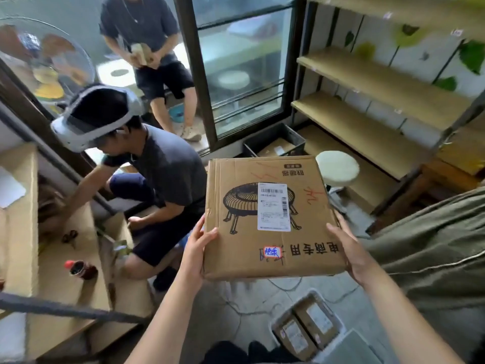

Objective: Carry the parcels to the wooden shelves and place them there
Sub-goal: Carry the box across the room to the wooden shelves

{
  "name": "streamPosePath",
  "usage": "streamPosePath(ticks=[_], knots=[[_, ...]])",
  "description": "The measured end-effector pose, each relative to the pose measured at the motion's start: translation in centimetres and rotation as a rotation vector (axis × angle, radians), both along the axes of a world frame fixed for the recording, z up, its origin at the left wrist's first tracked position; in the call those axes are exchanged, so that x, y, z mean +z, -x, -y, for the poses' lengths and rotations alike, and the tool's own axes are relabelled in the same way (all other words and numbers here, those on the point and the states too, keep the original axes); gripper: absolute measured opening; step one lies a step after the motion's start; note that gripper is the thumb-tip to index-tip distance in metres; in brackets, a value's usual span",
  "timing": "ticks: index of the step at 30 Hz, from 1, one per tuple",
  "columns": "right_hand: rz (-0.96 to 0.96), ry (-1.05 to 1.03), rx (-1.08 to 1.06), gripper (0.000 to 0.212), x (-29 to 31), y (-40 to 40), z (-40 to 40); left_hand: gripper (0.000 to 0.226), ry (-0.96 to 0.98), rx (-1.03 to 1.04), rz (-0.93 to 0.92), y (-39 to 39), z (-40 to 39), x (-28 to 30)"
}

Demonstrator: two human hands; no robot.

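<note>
Flat cardboard parcel point(270, 219) held level mid-air, left hand point(196, 248) and right hand point(349, 248) clamping opposite near edges. Wooden shelves point(372, 111) stand ahead-right, bare. Keep it flat, clear the stool point(337, 168), slide onto a shelf's front edge.

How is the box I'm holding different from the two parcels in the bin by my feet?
The held box is large, flat and gripped by the left hand and right hand; the bin parcels are smaller and lie side by side in the bin. It bears a printed drawing; they don't. All are brown cardboard with white labels.
</note>
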State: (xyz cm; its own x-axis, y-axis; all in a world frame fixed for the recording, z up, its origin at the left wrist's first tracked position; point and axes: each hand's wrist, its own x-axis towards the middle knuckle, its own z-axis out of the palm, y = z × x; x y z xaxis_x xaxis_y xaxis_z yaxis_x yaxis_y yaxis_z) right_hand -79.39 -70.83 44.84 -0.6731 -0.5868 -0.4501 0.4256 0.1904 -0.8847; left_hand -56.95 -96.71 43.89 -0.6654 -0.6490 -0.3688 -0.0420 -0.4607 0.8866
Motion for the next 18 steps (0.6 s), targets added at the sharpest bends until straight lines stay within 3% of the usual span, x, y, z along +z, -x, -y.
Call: streamPosePath(ticks=[11, 18], knots=[[-0.008, -0.059, -0.27, 0.062, -0.5, 6.8, 8.9, 0.064, 0.004, -0.246, 0.052, 13.1, 13.7, -1.9], [-0.019, -0.075, -0.473, 0.062, 0.6, 9.1, 14.5, 0.066, 0.004, -0.438, 0.052, 22.1, 21.7, -0.2]])
